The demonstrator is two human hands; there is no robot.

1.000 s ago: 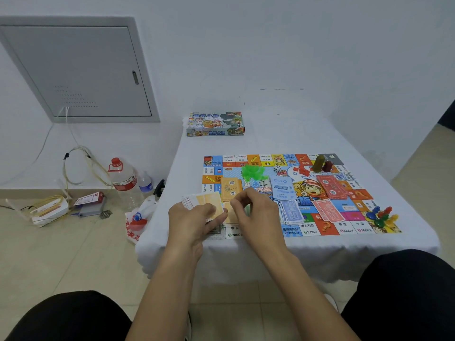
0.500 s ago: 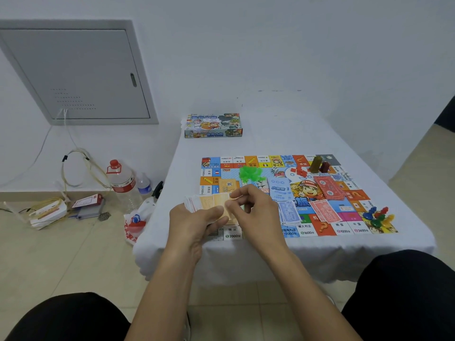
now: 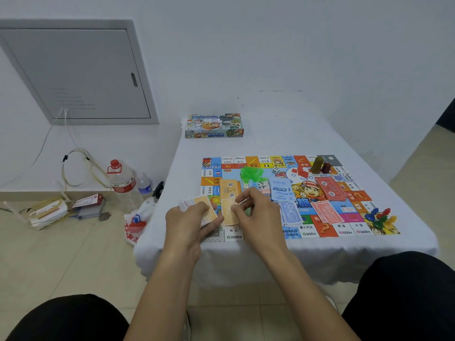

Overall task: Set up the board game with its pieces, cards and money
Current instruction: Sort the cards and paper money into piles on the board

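Here, in the head view, the money is being sorted onto the board (image 3: 299,193), which lies flat on the white table (image 3: 283,143). The left hand (image 3: 189,222) is closed around a fanned stack of notes (image 3: 197,206), thumb pressed on top. The right hand (image 3: 258,212) pinches one orange note (image 3: 227,214) between thumb and fingertips, low over the orange pile (image 3: 230,189) at the board's near-left. Next, I judge, that note must be laid square on the pile. Blue notes (image 3: 290,212), red notes (image 3: 327,211), green houses (image 3: 252,174) and coloured pawns (image 3: 380,217) lie on the board. The game box (image 3: 214,126) sits closed at the table's far edge; its contents cannot be seen.
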